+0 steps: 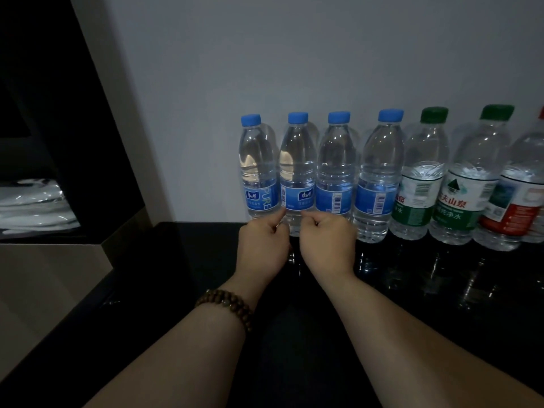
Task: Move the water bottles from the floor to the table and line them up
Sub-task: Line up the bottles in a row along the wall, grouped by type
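Looks dim and bluish, underexposed with faint grain. Shows weak streaky reflections of the bottles [335, 172] on the glossy black tabletop [191, 260], plus warm glints on two bottle shoulders. Bows outward at the edges, sinks to near-black at left.

A dim room indoors, maybe in a home or a hotel; I can't tell which

A shiny black table [191, 290] stands right up against a plain pale wall [294, 54]. Small shop-bought water bottles [335, 172] stand on it in a row. On the left is a dark nook [35, 113] with white things in shiny wrap [32, 201] piled inside, like a cupboard shelf
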Motion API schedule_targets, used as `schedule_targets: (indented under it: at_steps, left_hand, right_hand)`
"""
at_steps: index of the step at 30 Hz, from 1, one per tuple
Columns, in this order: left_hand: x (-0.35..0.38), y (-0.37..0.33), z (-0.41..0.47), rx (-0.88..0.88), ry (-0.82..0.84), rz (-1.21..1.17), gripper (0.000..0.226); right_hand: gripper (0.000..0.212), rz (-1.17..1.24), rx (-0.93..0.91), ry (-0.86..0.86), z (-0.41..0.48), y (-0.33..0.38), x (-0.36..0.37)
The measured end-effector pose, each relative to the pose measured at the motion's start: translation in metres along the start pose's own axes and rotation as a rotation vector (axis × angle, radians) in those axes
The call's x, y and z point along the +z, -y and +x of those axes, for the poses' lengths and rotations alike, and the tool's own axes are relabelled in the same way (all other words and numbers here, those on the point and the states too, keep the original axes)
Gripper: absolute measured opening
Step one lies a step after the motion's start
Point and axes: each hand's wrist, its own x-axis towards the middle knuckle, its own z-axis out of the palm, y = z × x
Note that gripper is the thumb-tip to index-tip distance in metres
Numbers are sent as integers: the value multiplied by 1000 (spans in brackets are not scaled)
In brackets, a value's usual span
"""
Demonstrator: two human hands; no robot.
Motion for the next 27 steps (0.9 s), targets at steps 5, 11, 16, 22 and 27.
schedule_targets:
  at_steps: [5, 11, 16, 22, 27]
  left_hand:
    - [0, -2, -2, -12, 26, -16, 43]
    - [1, -2, -3, 33, -51, -9, 43]
    - [2, -1, -2, 1, -15, -49, 46]
    - [1, -2, -2, -38, 33, -39, 56]
    - [0, -4, -4, 43, -67, 9, 57]
  right_hand:
    - [29, 40, 12, -50, 0, 2, -1]
    - [38, 25, 2, -22, 0, 2, 1]
    - [42, 7, 47, 33, 2, 1, 1]
    - [33, 74, 36, -8, 1, 0, -1]
    - [37, 83, 42, -35, 4, -1, -1]
